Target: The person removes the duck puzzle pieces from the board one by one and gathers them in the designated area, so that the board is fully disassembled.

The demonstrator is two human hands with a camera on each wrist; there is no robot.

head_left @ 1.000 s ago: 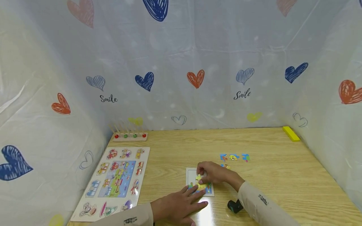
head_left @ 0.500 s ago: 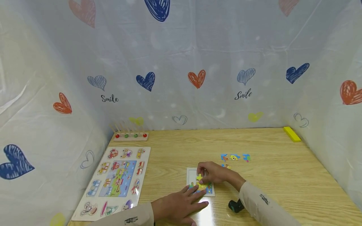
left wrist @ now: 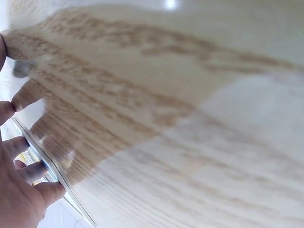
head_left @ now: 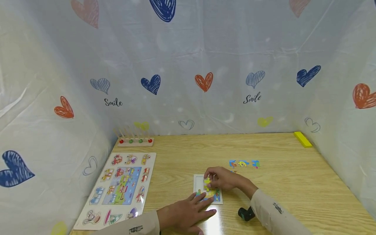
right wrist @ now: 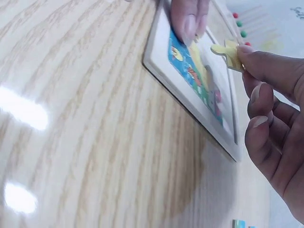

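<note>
Puzzle piece (right wrist: 232, 56), yellow and knobbed, is pinched between thumb and fingers of the right hand (head_left: 224, 179) and held above the white puzzle tray (right wrist: 159, 59) on the wooden desk (head_left: 176, 153). The left hand (head_left: 188, 212) lies with its fingers straight and spread, some reaching onto the tray's near edge. Colourful pieces (right wrist: 192, 73) line the tray's near side, and bare white shows farther back. Beyond the tray, to the right, three loose pieces (head_left: 243, 163) lie in a row, with a fourth mostly hidden by the right hand. A black object (head_left: 246, 214) sits by the right sleeve (head_left: 274, 210); a vehicle puzzle board (head_left: 123, 186) lies at the left.
</note>
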